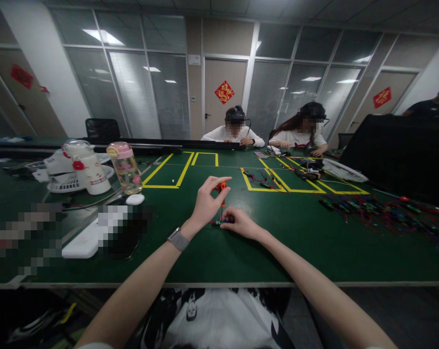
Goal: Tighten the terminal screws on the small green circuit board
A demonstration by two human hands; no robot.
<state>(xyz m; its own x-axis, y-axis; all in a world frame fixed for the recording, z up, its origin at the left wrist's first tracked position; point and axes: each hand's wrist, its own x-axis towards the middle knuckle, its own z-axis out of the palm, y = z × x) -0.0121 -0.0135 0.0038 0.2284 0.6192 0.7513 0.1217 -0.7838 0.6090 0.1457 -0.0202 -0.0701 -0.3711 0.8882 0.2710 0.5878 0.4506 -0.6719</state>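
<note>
One view only, head-worn, looking forward and down across the green bench (285,242) from its near edge. The wearer's forearms run in close below; two seated people (235,131) face the lens at the far side.

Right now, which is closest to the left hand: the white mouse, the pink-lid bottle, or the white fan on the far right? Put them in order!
From the left hand:
1. White mouse, just to its left.
2. Pink-lid bottle, farther left and back.
3. White fan, far across on the right.
</note>
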